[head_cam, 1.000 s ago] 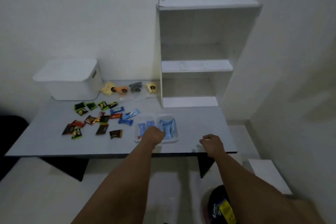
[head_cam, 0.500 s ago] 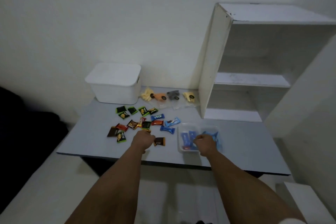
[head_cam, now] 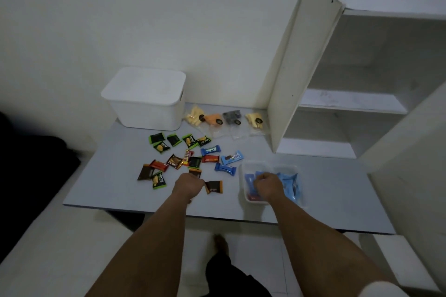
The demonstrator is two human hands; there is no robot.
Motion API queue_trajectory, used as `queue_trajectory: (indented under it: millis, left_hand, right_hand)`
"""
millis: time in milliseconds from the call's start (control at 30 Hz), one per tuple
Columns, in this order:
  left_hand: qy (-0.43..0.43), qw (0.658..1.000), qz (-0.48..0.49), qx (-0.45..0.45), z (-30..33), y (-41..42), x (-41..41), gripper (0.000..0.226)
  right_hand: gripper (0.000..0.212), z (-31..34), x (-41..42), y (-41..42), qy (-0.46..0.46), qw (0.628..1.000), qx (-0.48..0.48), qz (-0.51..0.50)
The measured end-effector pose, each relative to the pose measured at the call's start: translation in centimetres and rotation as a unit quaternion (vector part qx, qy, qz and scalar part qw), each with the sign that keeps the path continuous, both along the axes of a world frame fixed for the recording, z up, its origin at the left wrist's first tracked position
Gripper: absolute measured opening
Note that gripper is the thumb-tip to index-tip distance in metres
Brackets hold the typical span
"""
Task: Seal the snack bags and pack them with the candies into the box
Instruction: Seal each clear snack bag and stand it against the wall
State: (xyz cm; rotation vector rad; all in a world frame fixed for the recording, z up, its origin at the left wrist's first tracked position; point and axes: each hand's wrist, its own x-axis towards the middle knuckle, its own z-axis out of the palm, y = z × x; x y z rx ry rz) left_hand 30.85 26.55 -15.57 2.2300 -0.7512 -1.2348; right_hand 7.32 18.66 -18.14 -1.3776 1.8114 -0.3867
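Several wrapped candies (head_cam: 179, 160) in green, brown, red and blue lie scattered on the grey table (head_cam: 333, 190). My left hand (head_cam: 188, 185) is curled over a brown candy (head_cam: 195, 172) at their near edge, beside another brown candy (head_cam: 214, 187). My right hand (head_cam: 268, 187) is curled inside a clear plastic box (head_cam: 270, 166) that holds blue candies (head_cam: 290, 183); what its fingers hold is hidden. Several clear snack bags (head_cam: 213, 120) lie in a row at the back. A white lidded box (head_cam: 144, 96) stands at the back left.
A white shelf unit (head_cam: 287, 84) stands on the table's right side against the wall. The table's front edge (head_cam: 217, 215) runs just below my hands, with floor beneath. A dark shape (head_cam: 29, 159) sits left of the table.
My left hand left the clear box and went to the scattered candies. My right hand came off the table's front edge into the clear box. The view swung left.
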Motion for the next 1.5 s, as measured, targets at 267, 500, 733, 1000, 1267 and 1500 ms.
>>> queue_trajectory:
  millis: [267, 500, 733, 1000, 1267, 1500]
  left_hand:
    - [-0.047, 0.998, -0.034, 0.006, -2.5, -7.9, 3.5, 0.019]
    - [-0.078, 0.996, -0.045, -0.005, -3.6, -17.6, 6.8, 0.015]
    - [-0.073, 0.997, 0.002, -0.018, -6.6, -27.2, 10.4, 0.041]
    - [0.022, 0.989, 0.134, 0.060, -12.8, -33.5, 12.9, 0.042]
    - [0.065, 0.974, 0.207, 0.063, -13.1, -35.3, 11.5, 0.017]
    - [0.087, 0.969, 0.230, -0.012, -13.3, -34.7, 11.2, 0.042]
  right_hand:
    - [0.018, 0.4, 6.4, -8.1, 0.000, 1.000, -0.003, 0.024]
    - [0.020, -0.5, 12.0, -17.7, -0.015, 0.997, 0.012, 0.079]
    - [0.039, -4.2, 18.2, -25.2, 0.099, 0.948, -0.059, 0.296]
    - [0.048, -8.3, 20.6, -29.4, 0.204, 0.894, -0.101, 0.387]
    - [0.054, -8.7, 19.8, -30.8, 0.215, 0.895, -0.111, 0.375]
    - [0.059, -7.0, 19.3, -30.7, 0.201, 0.911, -0.044, 0.357]
